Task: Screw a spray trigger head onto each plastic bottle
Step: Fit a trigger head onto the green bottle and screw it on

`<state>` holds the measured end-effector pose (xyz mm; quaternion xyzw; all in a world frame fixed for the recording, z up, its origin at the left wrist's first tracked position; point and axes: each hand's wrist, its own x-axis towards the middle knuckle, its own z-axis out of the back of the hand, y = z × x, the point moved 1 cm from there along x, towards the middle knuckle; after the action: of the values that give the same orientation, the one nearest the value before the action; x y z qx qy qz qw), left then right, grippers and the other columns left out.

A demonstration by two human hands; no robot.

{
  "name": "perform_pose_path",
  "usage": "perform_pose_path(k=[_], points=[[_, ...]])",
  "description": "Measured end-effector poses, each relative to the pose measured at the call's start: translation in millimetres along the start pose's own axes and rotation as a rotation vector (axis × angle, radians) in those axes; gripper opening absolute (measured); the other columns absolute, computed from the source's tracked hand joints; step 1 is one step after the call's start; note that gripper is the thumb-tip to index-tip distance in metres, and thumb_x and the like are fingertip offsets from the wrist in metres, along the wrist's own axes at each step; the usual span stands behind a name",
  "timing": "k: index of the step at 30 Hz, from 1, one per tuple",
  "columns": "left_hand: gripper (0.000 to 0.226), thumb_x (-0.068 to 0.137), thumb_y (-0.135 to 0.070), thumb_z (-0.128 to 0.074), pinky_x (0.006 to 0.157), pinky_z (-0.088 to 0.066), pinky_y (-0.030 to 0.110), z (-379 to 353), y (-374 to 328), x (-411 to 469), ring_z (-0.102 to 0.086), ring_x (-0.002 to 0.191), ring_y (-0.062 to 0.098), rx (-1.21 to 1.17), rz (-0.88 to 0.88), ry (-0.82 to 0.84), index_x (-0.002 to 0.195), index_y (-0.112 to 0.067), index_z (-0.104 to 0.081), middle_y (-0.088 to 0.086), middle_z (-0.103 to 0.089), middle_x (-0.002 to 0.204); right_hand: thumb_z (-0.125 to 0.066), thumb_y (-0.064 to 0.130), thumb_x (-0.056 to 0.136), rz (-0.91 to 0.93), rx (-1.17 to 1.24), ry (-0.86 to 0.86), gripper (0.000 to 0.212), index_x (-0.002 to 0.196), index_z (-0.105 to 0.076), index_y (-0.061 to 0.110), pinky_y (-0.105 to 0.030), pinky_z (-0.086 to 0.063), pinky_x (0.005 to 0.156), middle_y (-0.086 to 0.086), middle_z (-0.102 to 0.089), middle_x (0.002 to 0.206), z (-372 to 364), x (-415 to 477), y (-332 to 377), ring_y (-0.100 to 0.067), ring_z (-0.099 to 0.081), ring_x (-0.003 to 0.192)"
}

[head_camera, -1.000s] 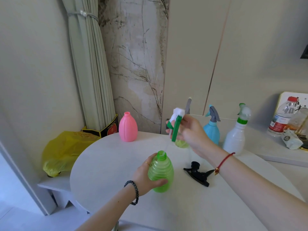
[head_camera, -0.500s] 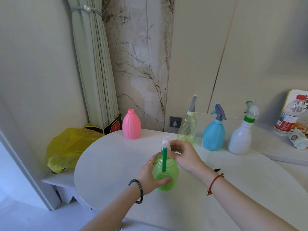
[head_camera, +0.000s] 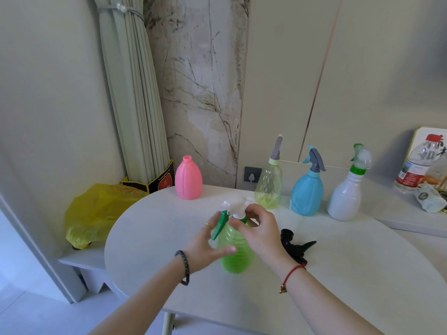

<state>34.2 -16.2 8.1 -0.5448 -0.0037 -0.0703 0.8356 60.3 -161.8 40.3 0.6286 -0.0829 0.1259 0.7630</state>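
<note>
Pale and matte, the round table (head_camera: 154, 247) carries everything, and its near left part is bare. My left hand (head_camera: 205, 250) wraps the ribbed green bottle (head_camera: 238, 255), which stands upright near the middle. My right hand (head_camera: 260, 232) pinches the collar of the white and green trigger head (head_camera: 232, 209) sitting on the bottle's neck. Just right of the bottle a black trigger head (head_camera: 294, 245) lies on its side. At the far edge stand a smooth pink bottle (head_camera: 188, 178) with open neck and, further right, a clear yellow bottle (head_camera: 268, 187), a blue bottle (head_camera: 307, 192) and a white bottle (head_camera: 346, 197), each with a head. Far right, a water bottle (head_camera: 417, 168) has a red label, its writing too small to read.
</note>
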Motion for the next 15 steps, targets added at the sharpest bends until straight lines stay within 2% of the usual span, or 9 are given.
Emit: perform_pose_path(k=[1,3,6,9,10,12,15], points=[[0.079,0.073,-0.025,-0.071,0.097,-0.032,0.012,8,-8,2,-0.035,0.121,-0.002,-0.048,-0.051,-0.062,0.129,-0.040,-0.017,-0.014,-0.035,0.133,-0.082,0.020,0.063,0.002,0.008,-0.004,0.025,0.072,-0.059,0.020,-0.022,-0.049,0.076,-0.002,-0.065,0.081,0,0,0,-0.014,-0.060,0.080],[0.065,0.075,-0.032,-0.068,0.098,-0.039,0.020,25,-31,6,-0.042,0.121,0.001,-0.110,-0.167,-0.158,0.124,-0.043,-0.027,-0.011,-0.044,0.132,-0.084,0.024,0.059,-0.009,0.024,-0.017,0.030,0.072,-0.057,0.020,-0.023,-0.049,0.076,-0.002,-0.066,0.081,-2,1,0,-0.013,-0.061,0.078],[0.043,0.073,-0.040,-0.068,0.089,-0.045,0.010,35,-66,14,-0.053,0.104,-0.011,0.050,-0.235,-0.139,0.107,-0.053,-0.044,-0.024,-0.058,0.109,-0.084,0.026,0.058,-0.022,0.057,-0.027,0.036,0.080,-0.058,0.015,-0.028,-0.051,0.077,-0.005,-0.066,0.085,-6,1,-2,-0.017,-0.062,0.081],[0.028,0.078,-0.023,-0.067,0.070,-0.046,0.005,33,-77,20,-0.060,0.079,-0.012,0.120,-0.255,-0.126,0.086,-0.049,-0.058,-0.023,-0.064,0.088,-0.082,0.023,0.062,0.000,0.085,-0.014,0.033,0.081,-0.055,0.019,-0.019,-0.047,0.071,0.002,-0.064,0.080,-7,-1,-1,-0.007,-0.060,0.075],[0.026,0.079,-0.021,-0.066,0.066,-0.046,0.005,32,-77,20,-0.060,0.074,-0.011,0.109,-0.257,-0.130,0.083,-0.046,-0.060,-0.022,-0.065,0.085,-0.080,0.021,0.065,-0.001,0.091,0.003,0.032,0.083,-0.054,0.018,-0.020,-0.047,0.073,0.001,-0.065,0.083,-7,-2,-2,-0.008,-0.060,0.077],[0.020,0.079,-0.019,-0.065,0.060,-0.044,0.005,33,-75,19,-0.059,0.067,-0.009,0.082,-0.253,-0.135,0.083,-0.039,-0.064,-0.019,-0.066,0.082,-0.074,0.017,0.074,0.000,0.102,0.056,0.025,0.086,-0.052,0.017,-0.024,-0.046,0.079,0.001,-0.064,0.090,-5,-5,-4,-0.012,-0.061,0.089],[0.014,0.080,-0.018,-0.065,0.048,-0.038,0.001,36,-75,18,-0.054,0.053,-0.012,0.065,-0.252,-0.122,0.089,-0.029,-0.066,-0.020,-0.063,0.073,-0.060,0.011,0.085,0.064,0.067,0.177,0.019,0.093,-0.054,0.027,-0.015,-0.042,0.082,0.011,-0.063,0.096,-1,-9,-4,-0.004,-0.058,0.096]])
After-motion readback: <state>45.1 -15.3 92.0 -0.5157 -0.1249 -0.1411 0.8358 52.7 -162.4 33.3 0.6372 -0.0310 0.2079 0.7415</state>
